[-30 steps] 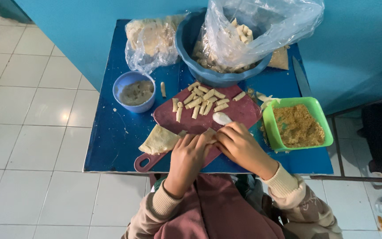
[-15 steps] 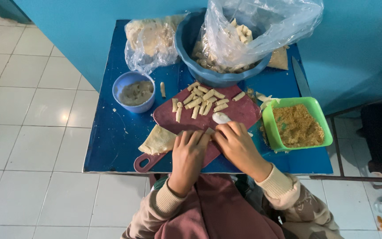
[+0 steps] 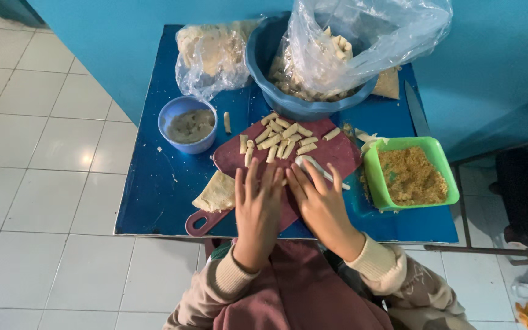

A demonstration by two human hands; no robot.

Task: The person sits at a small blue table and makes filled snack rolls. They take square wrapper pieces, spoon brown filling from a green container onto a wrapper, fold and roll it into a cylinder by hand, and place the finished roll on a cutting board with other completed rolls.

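Risk noted first — the roll being pressed under the palms can be squeezed too hard and split, and the red cutting board (image 3: 331, 153), its handle close to the table (image 3: 154, 195) edge, can be nudged outward by a forward push. Left hand (image 3: 258, 205) and right hand (image 3: 319, 201) are laid flat side by side on the board, fingers spread and extended, nothing gripped; the wrapper beneath is mostly hidden. Just beyond — finished rolls (image 3: 279, 137) are heaped at the board's far end, a white spoon (image 3: 316, 168) beside the right fingertips.
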